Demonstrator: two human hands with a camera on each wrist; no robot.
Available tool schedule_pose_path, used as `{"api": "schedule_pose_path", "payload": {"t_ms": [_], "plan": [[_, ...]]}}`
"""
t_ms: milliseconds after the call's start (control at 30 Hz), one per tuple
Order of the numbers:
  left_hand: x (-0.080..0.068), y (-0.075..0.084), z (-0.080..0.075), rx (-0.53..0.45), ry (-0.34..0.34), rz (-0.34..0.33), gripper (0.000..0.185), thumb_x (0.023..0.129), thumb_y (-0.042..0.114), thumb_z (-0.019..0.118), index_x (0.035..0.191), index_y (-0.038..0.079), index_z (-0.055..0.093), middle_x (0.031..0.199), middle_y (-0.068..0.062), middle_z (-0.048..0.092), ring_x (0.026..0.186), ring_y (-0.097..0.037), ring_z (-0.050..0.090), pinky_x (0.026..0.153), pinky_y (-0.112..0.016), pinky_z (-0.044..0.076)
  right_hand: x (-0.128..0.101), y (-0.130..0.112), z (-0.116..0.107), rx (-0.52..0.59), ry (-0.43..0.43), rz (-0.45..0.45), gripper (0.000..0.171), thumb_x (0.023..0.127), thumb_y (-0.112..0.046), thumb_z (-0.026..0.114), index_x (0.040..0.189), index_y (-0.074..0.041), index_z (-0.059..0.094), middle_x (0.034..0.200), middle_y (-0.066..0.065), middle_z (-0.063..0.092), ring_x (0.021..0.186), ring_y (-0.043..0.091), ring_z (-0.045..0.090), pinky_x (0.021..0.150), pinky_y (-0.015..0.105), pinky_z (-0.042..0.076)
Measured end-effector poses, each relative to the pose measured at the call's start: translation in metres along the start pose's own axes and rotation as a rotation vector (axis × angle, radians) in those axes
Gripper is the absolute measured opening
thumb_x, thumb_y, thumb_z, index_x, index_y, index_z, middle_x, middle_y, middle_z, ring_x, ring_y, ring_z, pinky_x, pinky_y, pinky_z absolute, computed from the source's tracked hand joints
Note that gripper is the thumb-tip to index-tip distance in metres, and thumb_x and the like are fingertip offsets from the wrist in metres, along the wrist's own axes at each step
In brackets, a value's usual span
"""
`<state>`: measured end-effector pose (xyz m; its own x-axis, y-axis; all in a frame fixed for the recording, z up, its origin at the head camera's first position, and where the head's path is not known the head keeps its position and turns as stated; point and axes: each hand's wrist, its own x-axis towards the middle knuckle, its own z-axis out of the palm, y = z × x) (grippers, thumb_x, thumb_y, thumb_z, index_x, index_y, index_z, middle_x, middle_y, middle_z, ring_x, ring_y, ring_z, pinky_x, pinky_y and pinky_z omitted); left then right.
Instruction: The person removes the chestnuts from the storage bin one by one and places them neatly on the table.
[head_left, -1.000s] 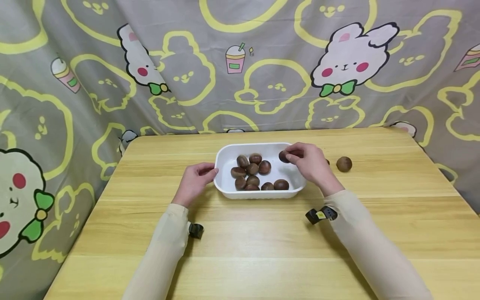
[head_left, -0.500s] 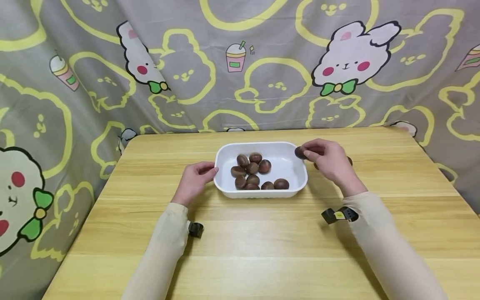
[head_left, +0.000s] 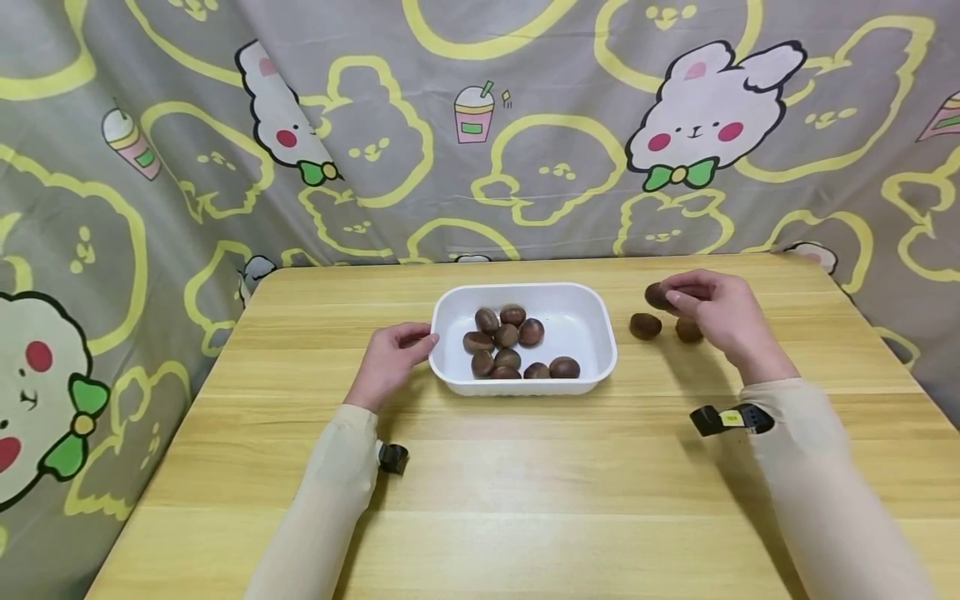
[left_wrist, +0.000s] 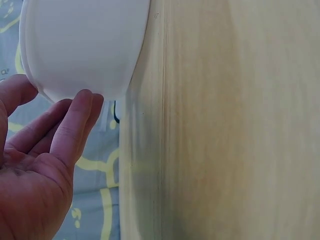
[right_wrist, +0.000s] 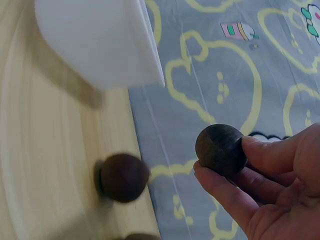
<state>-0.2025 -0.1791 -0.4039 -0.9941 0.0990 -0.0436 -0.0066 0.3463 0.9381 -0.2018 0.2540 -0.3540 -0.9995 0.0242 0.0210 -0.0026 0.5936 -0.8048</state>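
A white tray (head_left: 585, 310) in the middle of the wooden table holds several brown chestnuts (head_left: 506, 335). My left hand (head_left: 390, 360) rests against the tray's left wall (left_wrist: 80, 45), fingers loosely curved and touching it. My right hand (head_left: 716, 315) is right of the tray and pinches one chestnut (head_left: 657, 295) (right_wrist: 220, 149) between thumb and fingertips, above the table. Two more chestnuts lie on the table below it: one (head_left: 645, 326) (right_wrist: 122, 177) in full view, the other (head_left: 686, 331) partly hidden by my hand.
The wooden table (head_left: 525, 483) has bare surface in front of the tray and to its left. A grey curtain (head_left: 375, 150) with yellow outlines and rabbit figures hangs behind the table. Wrist straps (head_left: 729, 418) sit on both sleeves.
My right hand carried a chestnut from over the tray's right end out to the right, above the table beside two loose chestnuts. The left hand stayed at the tray.
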Motion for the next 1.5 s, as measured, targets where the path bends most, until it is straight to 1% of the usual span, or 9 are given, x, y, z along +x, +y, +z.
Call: {"api": "schedule_pose_path", "payload": {"t_ms": [133,400,500,667,800,1000,1133,1267,1500], "plan": [[0.001,0.000,0.001,0.022,0.003,0.011,0.034,0.095,0.019,0.067,0.120,-0.004,0.066,0.116,-0.017,0.067,0.107,-0.026,0.063,0.090,-0.034,0.052,-0.002,0.010,-0.011,-0.032,0.015,0.003,0.037,0.101,-0.030,0.057,0.125,-0.002,0.062,0.122,0.015,0.064,0.087,0.000,0.061,0.078,0.019,0.045],[0.000,0.001,0.002,0.042,0.018,0.010,0.032,0.096,0.018,0.066,0.119,-0.004,0.067,0.115,-0.017,0.068,0.106,-0.025,0.063,0.089,-0.034,0.053,-0.003,0.037,-0.034,0.044,0.016,0.064,0.042,0.102,-0.030,0.056,0.130,0.002,0.056,0.095,-0.027,0.064,0.087,-0.008,0.063,0.079,0.011,0.042],[0.000,0.001,0.002,0.039,0.017,0.010,0.033,0.096,0.018,0.066,0.119,-0.004,0.067,0.115,-0.017,0.068,0.106,-0.025,0.064,0.088,-0.032,0.053,-0.005,0.049,-0.044,0.090,0.026,0.087,0.043,0.102,-0.025,0.056,0.131,0.006,0.053,0.091,-0.028,0.063,0.086,-0.007,0.064,0.079,0.010,0.046],[0.001,-0.001,0.002,-0.017,-0.002,-0.006,0.034,0.096,0.017,0.066,0.121,-0.007,0.065,0.117,-0.020,0.066,0.107,-0.029,0.064,0.085,-0.030,0.055,-0.008,0.065,-0.054,0.015,0.014,0.123,0.044,0.102,-0.027,0.054,0.130,0.007,0.053,0.090,-0.029,0.060,0.084,-0.012,0.059,0.074,0.009,0.043],[0.000,-0.002,0.001,-0.043,-0.005,-0.012,0.035,0.096,0.016,0.066,0.122,-0.008,0.064,0.117,-0.021,0.066,0.107,-0.030,0.064,0.083,-0.029,0.055,-0.008,0.075,-0.056,-0.093,0.023,0.123,0.045,0.101,-0.032,0.056,0.126,0.006,0.058,0.096,-0.018,0.064,0.085,-0.008,0.053,0.073,0.017,0.040],[-0.001,0.001,0.000,-0.039,-0.011,-0.016,0.036,0.096,0.016,0.066,0.123,-0.008,0.064,0.118,-0.021,0.065,0.107,-0.030,0.064,0.084,-0.030,0.055,-0.005,0.090,-0.055,-0.197,0.030,0.130,0.043,0.102,-0.032,0.054,0.122,0.005,0.061,0.113,0.013,0.065,0.095,0.010,0.050,0.075,0.026,0.038],[0.001,0.002,0.001,-0.053,-0.021,-0.024,0.036,0.096,0.015,0.066,0.123,-0.009,0.063,0.119,-0.023,0.064,0.108,-0.032,0.063,0.085,-0.032,0.055,-0.003,0.098,-0.055,-0.251,0.044,0.107,0.040,0.102,-0.030,0.054,0.118,0.006,0.064,0.117,0.026,0.062,0.097,0.021,0.052,0.073,0.028,0.037],[0.001,0.002,0.001,-0.055,-0.019,-0.032,0.035,0.096,0.016,0.066,0.122,-0.007,0.064,0.118,-0.021,0.065,0.106,-0.031,0.065,0.083,-0.031,0.055,-0.003,0.102,-0.053,-0.292,0.048,0.097,0.038,0.102,-0.027,0.053,0.116,0.007,0.063,0.115,0.029,0.061,0.100,0.034,0.053,0.072,0.033,0.038],[0.001,0.000,-0.001,-0.060,-0.022,-0.033,0.036,0.095,0.017,0.067,0.121,-0.007,0.065,0.117,-0.021,0.066,0.106,-0.031,0.065,0.083,-0.030,0.055,-0.004,0.103,-0.051,-0.284,0.038,0.103,0.039,0.103,-0.028,0.051,0.119,0.007,0.061,0.120,0.031,0.058,0.104,0.041,0.051,0.079,0.044,0.039]]}}
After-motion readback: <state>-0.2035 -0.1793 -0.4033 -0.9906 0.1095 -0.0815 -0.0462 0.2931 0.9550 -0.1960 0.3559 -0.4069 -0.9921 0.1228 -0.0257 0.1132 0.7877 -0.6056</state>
